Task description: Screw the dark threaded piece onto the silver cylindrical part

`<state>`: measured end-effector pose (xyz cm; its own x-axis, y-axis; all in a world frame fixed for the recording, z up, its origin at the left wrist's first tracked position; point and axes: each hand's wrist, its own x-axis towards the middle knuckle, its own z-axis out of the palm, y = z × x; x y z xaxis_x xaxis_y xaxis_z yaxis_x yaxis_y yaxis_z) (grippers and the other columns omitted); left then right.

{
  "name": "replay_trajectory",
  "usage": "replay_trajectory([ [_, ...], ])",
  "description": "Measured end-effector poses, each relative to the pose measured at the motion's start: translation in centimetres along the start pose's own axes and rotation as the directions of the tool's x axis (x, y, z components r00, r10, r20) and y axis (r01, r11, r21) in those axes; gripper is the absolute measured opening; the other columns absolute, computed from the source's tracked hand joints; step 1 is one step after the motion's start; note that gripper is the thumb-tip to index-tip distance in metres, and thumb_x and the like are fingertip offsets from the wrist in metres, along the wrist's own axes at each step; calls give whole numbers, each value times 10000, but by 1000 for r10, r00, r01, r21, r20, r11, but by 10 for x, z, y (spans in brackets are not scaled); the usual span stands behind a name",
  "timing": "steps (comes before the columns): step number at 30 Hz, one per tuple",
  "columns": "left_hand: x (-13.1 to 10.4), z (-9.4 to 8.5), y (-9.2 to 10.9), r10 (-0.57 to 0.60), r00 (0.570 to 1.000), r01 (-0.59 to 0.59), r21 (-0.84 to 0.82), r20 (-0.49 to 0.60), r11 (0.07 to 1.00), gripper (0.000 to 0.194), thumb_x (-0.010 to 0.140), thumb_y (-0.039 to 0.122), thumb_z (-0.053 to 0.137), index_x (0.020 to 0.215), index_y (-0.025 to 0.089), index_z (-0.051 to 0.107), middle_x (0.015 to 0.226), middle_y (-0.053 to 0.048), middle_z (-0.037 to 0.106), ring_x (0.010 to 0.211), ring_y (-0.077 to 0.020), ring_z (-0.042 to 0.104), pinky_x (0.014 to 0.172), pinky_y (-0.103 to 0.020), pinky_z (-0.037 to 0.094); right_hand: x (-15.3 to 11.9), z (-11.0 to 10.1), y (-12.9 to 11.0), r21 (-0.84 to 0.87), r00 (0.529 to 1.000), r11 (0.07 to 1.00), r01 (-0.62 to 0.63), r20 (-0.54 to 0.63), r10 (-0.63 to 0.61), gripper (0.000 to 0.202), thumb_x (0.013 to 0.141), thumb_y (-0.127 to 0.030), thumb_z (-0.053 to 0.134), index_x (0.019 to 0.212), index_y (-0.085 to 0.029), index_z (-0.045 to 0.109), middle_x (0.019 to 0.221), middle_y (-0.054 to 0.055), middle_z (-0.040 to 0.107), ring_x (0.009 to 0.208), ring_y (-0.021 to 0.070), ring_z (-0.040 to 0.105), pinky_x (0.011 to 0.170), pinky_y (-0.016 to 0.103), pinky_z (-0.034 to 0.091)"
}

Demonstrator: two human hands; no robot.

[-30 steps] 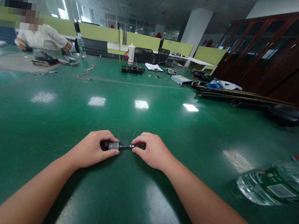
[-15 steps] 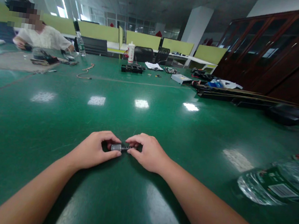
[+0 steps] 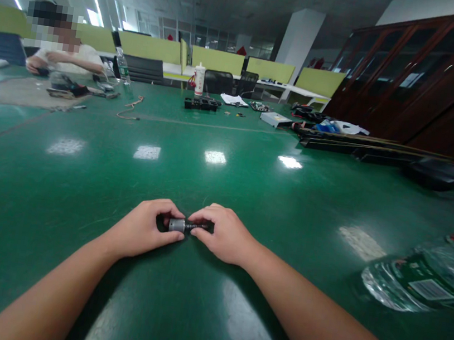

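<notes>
My left hand (image 3: 147,227) grips a small grey metal cylinder (image 3: 177,225) between thumb and fingers, low in the middle of the view. A thin dark threaded shaft (image 3: 194,225) sticks out of the cylinder's right end. My right hand (image 3: 222,233) pinches this shaft with thumb and fingertips. The fingertips of both hands are close together but apart. Both hands are just over the green table (image 3: 175,179).
A large plastic bottle (image 3: 427,277) lies at the right. Black parts (image 3: 340,144) and a silver box (image 3: 275,120) are at the back right. Further back are a black device (image 3: 201,104) and a white bottle (image 3: 199,80). A person (image 3: 73,61) sits at the far left.
My right fingertips have shifted slightly left along the shaft, nearer the cylinder. The person at the far left has leaned to the right and brought one arm across the chest.
</notes>
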<state>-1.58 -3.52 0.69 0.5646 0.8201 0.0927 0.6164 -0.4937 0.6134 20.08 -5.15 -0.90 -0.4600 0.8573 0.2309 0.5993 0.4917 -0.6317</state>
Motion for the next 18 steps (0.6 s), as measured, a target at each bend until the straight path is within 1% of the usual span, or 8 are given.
replay_trajectory([
  [5, 0, 1, 0, 3, 1000, -3, -1, 10, 1000, 209, 769, 355, 707, 903, 196, 688, 845, -16, 671, 785, -186, 618, 722, -286, 470, 1, 2, 2, -26, 999, 999, 39, 8, -39, 190, 802, -162, 713, 987, -198, 737, 899, 34, 711, 876, 166, 585, 799, 291, 432],
  [11, 0, 1, -1, 16, 1000, -16, 9, 11, 1000, 204, 794, 361, 690, 913, 195, 692, 844, -21, 669, 784, -187, 616, 727, -293, 467, 1, 1, 1, -26, 1000, 999, 24, 6, -23, 169, 806, -145, 698, 960, -203, 735, 876, 26, 698, 854, 160, 570, 779, 285, 419],
  [18, 0, 1, -1, 15, 1000, -16, 22, 5, 1000, 212, 797, 381, 686, 895, 193, 689, 838, -24, 674, 780, -189, 618, 719, -293, 467, 0, -1, 1, -45, 1000, 999, 16, 8, -15, 163, 808, -134, 685, 946, -207, 733, 875, 25, 693, 864, 164, 565, 792, 291, 416],
])
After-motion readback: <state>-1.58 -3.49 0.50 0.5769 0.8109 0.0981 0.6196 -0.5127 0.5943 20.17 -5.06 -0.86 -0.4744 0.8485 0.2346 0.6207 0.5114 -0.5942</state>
